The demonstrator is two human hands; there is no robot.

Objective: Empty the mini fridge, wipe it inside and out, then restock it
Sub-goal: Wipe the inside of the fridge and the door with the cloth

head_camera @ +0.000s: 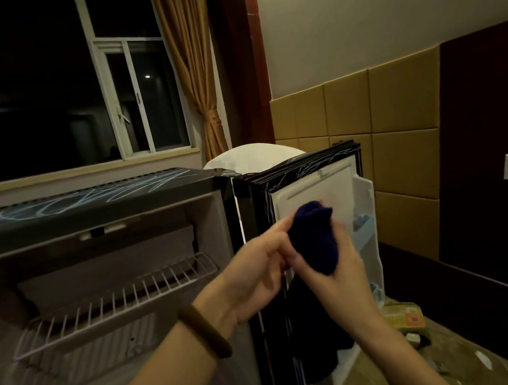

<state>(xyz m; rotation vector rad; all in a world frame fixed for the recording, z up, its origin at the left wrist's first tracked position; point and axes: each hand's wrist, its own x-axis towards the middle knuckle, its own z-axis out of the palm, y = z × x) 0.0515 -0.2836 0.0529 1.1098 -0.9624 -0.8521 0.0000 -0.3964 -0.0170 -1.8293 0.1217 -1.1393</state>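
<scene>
With both the left hand (260, 272) and right hand (333, 266) gripping the dark cloth (313, 238) at centre frame, best bunch it into a firm pad, then wipe the open door's (309, 189) inner panel top down.

One head-worn wide-angle view, looking forward and slightly down, close in on the open black mini fridge with white interior (103, 286), its swung-open door (313, 188) right of centre, dark window (25, 97) behind, forearms entering from below.
</scene>
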